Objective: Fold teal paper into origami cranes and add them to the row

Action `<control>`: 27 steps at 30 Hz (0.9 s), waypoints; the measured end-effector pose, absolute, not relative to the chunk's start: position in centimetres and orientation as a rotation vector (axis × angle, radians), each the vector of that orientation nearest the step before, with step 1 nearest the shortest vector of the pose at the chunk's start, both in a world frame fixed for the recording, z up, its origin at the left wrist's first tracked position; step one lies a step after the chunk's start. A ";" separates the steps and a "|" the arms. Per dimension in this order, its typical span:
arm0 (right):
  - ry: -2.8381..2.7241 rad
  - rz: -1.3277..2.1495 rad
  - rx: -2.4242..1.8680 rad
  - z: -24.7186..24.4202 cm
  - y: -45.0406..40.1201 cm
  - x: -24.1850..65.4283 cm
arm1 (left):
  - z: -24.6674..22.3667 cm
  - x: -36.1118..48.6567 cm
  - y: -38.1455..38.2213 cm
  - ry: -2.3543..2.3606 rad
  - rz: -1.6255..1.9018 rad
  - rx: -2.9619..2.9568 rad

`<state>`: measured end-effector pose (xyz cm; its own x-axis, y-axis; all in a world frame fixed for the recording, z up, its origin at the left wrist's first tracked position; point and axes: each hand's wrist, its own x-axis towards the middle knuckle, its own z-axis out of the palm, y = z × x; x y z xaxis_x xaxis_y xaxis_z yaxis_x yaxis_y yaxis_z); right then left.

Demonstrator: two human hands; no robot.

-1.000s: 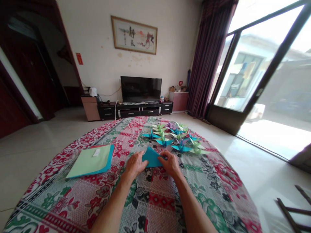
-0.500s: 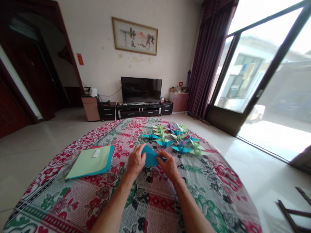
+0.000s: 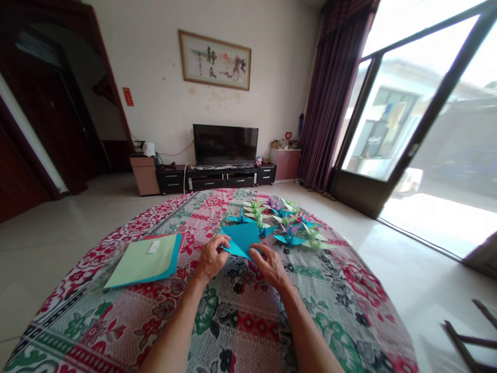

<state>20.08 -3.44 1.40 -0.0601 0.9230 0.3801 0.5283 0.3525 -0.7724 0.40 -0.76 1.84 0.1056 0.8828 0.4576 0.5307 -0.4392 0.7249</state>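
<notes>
One blue paper (image 3: 243,237), pinched at two sides

Blue paper is held over the tabletop (image 3: 260,326), between the left hand (image 3: 212,257) and the right hand (image 3: 269,263). Near left edge is gripped by the left hand; near right corner is gripped by thumb and fingers of the right hand. Whether the floral cloth is touched by the paper cannot be told. Folded paper cranes (image 3: 289,238), blue, green and purple, are grouped beyond and to the right; one blue crane is partly hidden by the paper. Sheet stack (image 3: 143,264) is laid well apart at left, light green on top, blue beneath, white slip (image 3: 154,247) on it. Television (image 3: 225,145) is set on a low black cabinet (image 3: 207,183).
</notes>
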 end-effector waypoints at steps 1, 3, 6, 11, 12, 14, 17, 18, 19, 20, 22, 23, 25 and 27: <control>-1.725 0.538 -1.311 1.3 -3.3 20.1 | 1.8 0.1 -0.7 1.350 1.254 2.028; -1.725 0.518 -1.342 0.9 -3.0 20.2 | 1.6 -0.6 -0.6 1.321 1.207 2.085; -1.734 0.525 -1.366 0.2 -2.6 20.4 | 1.2 -1.5 -0.5 1.344 1.072 2.207; -1.852 0.562 -1.372 -0.4 -2.3 20.7 | 0.3 -2.0 -0.2 1.395 0.875 2.361; -1.878 0.560 -1.377 -0.5 -2.3 20.7 | 0.2 -2.1 -0.1 1.419 0.835 2.368; -1.929 0.534 -1.383 -0.7 -2.3 20.6 | -0.1 -2.0 -0.1 1.478 0.775 2.364; -2.004 0.427 -1.360 -0.9 -2.3 20.4 | -0.3 -2.0 -0.1 1.532 0.732 2.361; -2.029 0.383 -1.353 -0.9 -2.3 20.3 | -0.3 -2.0 -0.1 1.541 0.728 2.367; -2.049 0.342 -1.352 -1.0 -2.2 20.3 | -0.3 -2.0 -0.1 1.549 0.726 2.375; -2.063 0.308 -1.356 -1.1 -2.2 20.3 | -0.3 -2.1 -0.1 1.555 0.726 2.383; -2.075 0.265 -1.370 -1.3 -2.1 20.3 | -0.3 -2.1 -0.1 1.574 0.732 2.385; -2.078 0.252 -1.378 -1.4 -2.0 20.3 | -0.3 -2.2 0.0 1.584 0.736 2.379; -2.089 0.229 -1.396 -1.4 -2.0 20.3 | -0.4 -2.2 0.1 1.601 0.744 2.364; -2.098 0.214 -1.414 -1.3 -2.1 20.2 | -0.4 -2.2 0.1 1.599 0.743 2.360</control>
